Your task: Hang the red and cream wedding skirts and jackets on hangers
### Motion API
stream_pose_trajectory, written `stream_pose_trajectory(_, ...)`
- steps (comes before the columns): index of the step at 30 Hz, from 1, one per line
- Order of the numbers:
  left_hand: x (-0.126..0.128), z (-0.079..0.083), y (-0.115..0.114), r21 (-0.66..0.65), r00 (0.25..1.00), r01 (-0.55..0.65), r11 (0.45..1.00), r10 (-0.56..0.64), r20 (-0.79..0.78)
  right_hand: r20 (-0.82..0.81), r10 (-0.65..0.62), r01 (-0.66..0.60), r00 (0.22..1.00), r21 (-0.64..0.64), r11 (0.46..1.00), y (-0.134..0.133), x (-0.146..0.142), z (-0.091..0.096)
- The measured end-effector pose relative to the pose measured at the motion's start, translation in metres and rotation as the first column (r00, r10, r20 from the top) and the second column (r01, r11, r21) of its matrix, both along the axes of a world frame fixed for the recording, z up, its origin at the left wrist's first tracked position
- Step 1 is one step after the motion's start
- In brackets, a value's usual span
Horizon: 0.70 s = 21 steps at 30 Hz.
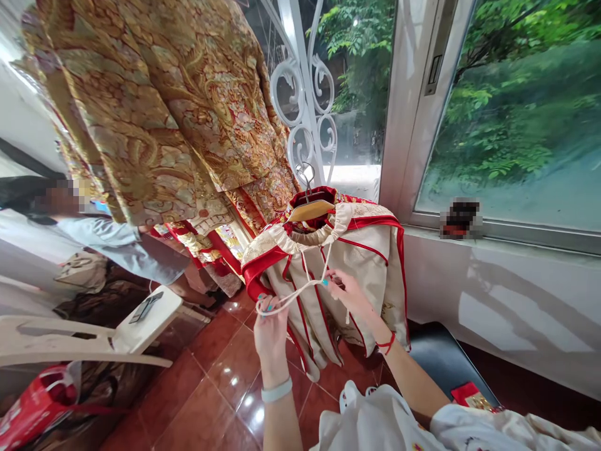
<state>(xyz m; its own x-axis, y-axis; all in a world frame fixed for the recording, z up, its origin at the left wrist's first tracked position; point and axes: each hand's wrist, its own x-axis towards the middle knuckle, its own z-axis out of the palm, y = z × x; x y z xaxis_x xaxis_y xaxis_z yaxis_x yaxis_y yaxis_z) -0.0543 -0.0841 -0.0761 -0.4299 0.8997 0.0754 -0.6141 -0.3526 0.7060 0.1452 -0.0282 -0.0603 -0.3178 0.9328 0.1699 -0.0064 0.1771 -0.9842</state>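
Plastic chair (70, 341) on tiled floor (211, 376)

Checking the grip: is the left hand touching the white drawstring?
Touching. The head view shows the left hand pinching a loop of the white drawstring, which runs on to the right hand below the garment cover's gathered neck.

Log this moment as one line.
left hand grips white cord; right hand grips same cord; cord runs from cream-and-red garment; garment on wooden hanger
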Motion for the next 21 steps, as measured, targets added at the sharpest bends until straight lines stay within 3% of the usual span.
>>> stream_pose_trajectory(2, -0.013, 0.006, -0.006, 0.029, 0.993, 0.002, 1.0, -0.006, 0.116, 0.1, 0.014, -0.023, 0.995, 0.091, 0.996, 0.007, 0.01, 0.011)
stream_pose_trajectory(5, -0.036, 0.029, -0.012, 0.14, 0.96, -0.046, 0.989, 0.005, 0.28, 0.226, -0.072, 0.015, 0.971, 0.246, 0.969, 0.028, 0.032, 0.035)
stream_pose_trajectory(8, -0.065, 0.051, -0.017, 0.28, 0.948, -0.132, 0.951, 0.039, 0.316, 0.192, -0.268, 0.184, 0.944, 0.369, 0.911, 0.054, 0.056, 0.054)
stream_pose_trajectory(11, -0.093, 0.05, -0.025, 0.335, 0.946, -0.25, 0.909, 0.155, 0.286, 0.186, -0.368, 0.265, 0.911, 0.419, 0.868, 0.074, 0.077, 0.057)
stream_pose_trajectory(14, -0.108, 0.028, -0.031, 0.093, 0.891, -0.442, 0.892, 0.449, -0.066, 0.248, -0.371, 0.243, 0.895, 0.427, 0.871, 0.082, 0.087, 0.049)
stream_pose_trajectory(17, -0.097, 0.008, -0.029, -0.105, 0.739, -0.622, 0.776, 0.538, -0.404, 0.24, -0.366, 0.245, 0.899, 0.417, 0.875, 0.084, 0.083, 0.042)
stream_pose_trajectory(20, -0.054, 0.012, -0.012, 0.015, 0.484, -0.771, 0.636, 0.602, -0.636, 0.192, -0.216, 0.142, 0.957, 0.341, 0.929, 0.082, 0.067, 0.04)
stream_pose_trajectory(21, -0.033, 0.017, -0.003, 0.101, 0.373, -0.77, 0.63, 0.573, -0.729, 0.174, -0.16, 0.097, 0.972, 0.322, 0.942, 0.081, 0.06, 0.04)
